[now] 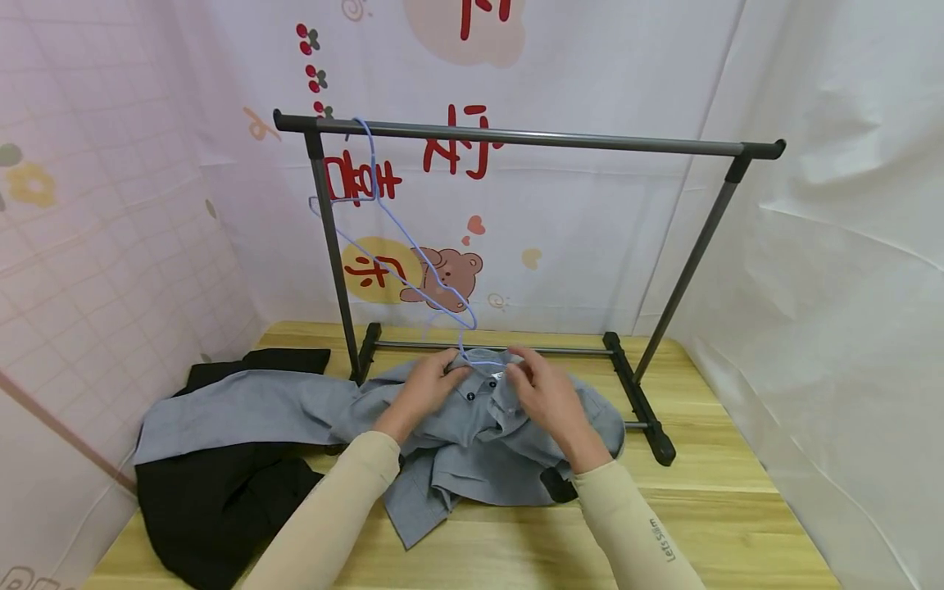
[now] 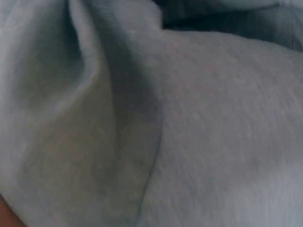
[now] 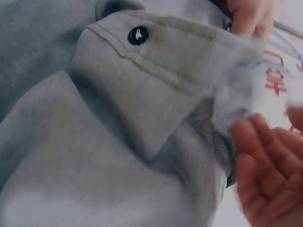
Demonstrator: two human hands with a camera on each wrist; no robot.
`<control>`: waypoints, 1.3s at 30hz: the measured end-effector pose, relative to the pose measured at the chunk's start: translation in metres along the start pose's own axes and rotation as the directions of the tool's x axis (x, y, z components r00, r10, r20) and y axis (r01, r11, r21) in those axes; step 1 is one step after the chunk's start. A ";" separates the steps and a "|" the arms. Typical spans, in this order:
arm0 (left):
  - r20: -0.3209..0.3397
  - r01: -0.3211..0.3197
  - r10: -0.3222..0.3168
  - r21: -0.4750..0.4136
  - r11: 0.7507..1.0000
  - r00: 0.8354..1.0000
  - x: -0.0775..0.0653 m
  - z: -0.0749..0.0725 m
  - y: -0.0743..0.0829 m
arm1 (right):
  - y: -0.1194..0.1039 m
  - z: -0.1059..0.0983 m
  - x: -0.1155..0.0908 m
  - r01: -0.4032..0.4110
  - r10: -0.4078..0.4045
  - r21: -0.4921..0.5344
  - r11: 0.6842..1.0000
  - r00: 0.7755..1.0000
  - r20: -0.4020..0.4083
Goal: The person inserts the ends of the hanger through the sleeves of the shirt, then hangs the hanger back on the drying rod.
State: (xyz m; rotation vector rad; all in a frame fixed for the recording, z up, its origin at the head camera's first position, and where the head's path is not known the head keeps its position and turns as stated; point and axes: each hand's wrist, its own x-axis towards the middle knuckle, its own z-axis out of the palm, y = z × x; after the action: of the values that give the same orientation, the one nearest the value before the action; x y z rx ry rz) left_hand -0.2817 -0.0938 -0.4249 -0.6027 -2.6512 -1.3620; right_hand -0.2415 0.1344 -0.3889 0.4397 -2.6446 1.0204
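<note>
A grey-blue button shirt lies on the table with its collar toward the rack. My left hand holds the collar's left side. My right hand has thumb and fingertips at the collar's right side; in the right wrist view its curled fingers are beside the collar. A thin blue wire piece crosses the collar opening between the hands. Dark buttons show on the shirt, one button close up. Only folded shirt cloth fills most of the left wrist view.
A dark metal clothes rack stands behind the shirt. From its left end hangs a blue wire hanger, reaching down toward the collar. Black garments lie at the left, partly under a shirt sleeve. Printed cloth walls surround the wooden table.
</note>
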 end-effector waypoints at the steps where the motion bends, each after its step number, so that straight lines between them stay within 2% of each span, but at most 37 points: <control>1: 0.007 0.018 -0.017 -0.054 0.998 1.000 0.000 -0.001 -0.001 | 0.004 -0.003 0.000 -0.002 0.001 -0.028 1.000 1.000 -0.008; 4: 0.027 0.077 -0.074 -0.149 0.986 0.997 -0.001 -0.007 -0.005 | 0.020 -0.012 0.001 -0.061 0.059 -0.176 0.982 0.998 -0.021; 7: 0.071 0.113 -0.102 -0.182 0.977 0.992 -0.001 -0.011 -0.006 | 0.037 -0.017 0.000 -0.083 0.113 -0.285 0.955 0.990 0.090; 10: 0.147 0.107 -0.078 -0.200 0.974 0.986 0.001 -0.008 -0.004 | 0.046 -0.015 -0.002 -0.047 0.089 -0.199 0.979 0.974 0.209; 13: 0.218 0.091 -0.044 -0.209 0.974 0.975 0.003 -0.002 0.003 | 0.048 -0.010 -0.004 -0.082 0.087 -0.031 0.996 0.969 0.231; 15: 0.235 0.085 -0.037 -0.200 0.976 0.971 0.003 0.000 0.005 | 0.050 -0.008 -0.007 -0.150 0.133 0.072 0.986 0.970 0.203; 19: 0.174 0.086 -0.071 -0.082 0.993 0.982 0.000 -0.005 -0.005 | 0.056 -0.008 -0.014 -0.260 0.241 0.236 0.936 0.965 0.108; 22: 0.128 0.102 -0.105 0.034 0.994 0.986 -0.006 -0.017 -0.018 | 0.063 -0.009 -0.019 -0.300 0.299 0.326 0.897 0.953 0.056; 26: 0.103 0.149 -0.158 0.091 0.985 0.982 -0.017 -0.036 -0.034 | 0.071 -0.010 -0.024 -0.343 0.365 0.366 0.865 0.931 0.010; 31: 0.068 0.210 -0.214 0.067 0.975 0.974 -0.029 -0.059 -0.053 | 0.074 -0.014 -0.026 -0.368 0.419 0.349 0.862 0.904 -0.081; 35: 0.035 0.220 -0.220 0.003 0.976 0.975 -0.034 -0.072 -0.062 | 0.073 -0.016 -0.026 -0.396 0.466 0.336 0.854 0.870 -0.159; 39: 0.006 0.248 -0.250 -0.166 0.955 0.968 -0.034 -0.077 -0.065 | 0.071 -0.017 -0.026 -0.399 0.496 0.376 0.836 0.842 -0.211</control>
State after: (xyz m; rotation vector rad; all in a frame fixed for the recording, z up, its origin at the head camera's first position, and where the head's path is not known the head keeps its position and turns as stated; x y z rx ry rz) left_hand -0.2831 -0.1994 -0.4377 -0.2751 -2.6931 -1.6575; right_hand -0.2418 0.2010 -0.4289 -0.2970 -2.3507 1.5304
